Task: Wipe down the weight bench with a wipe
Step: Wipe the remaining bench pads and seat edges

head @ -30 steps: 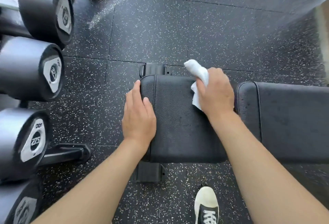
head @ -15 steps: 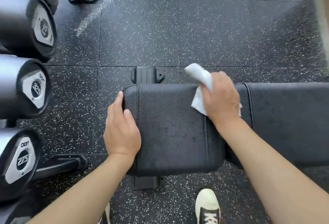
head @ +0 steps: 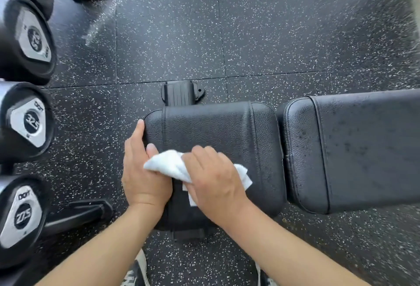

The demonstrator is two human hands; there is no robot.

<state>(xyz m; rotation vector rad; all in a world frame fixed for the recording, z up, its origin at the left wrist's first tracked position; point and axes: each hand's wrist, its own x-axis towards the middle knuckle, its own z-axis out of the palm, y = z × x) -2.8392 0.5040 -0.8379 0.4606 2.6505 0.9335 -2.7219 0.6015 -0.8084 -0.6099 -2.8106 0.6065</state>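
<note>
Head view: right hand (head: 213,181) grips white wipe (head: 168,165) on seat pad (head: 216,126), near-left part; wipe bunches over left hand (head: 141,172), fingers flat on pad's left edge.

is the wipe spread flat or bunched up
Bunched up: the wipe shows folds and loose corners sticking out on both sides of the right hand pressing it to the seat pad.

Soft, even daylight fills the room, brightest along the upper right edge where a pale washed-out strip glares, and a faint streak of light crosses the speckled floor (head: 261,35) at upper left. The dumbbells (head: 29,42) bulge and bend with wide-angle distortion. Shadows are faint, the corners smear, while the bench pad (head: 216,126) grain stays crisp.
</note>
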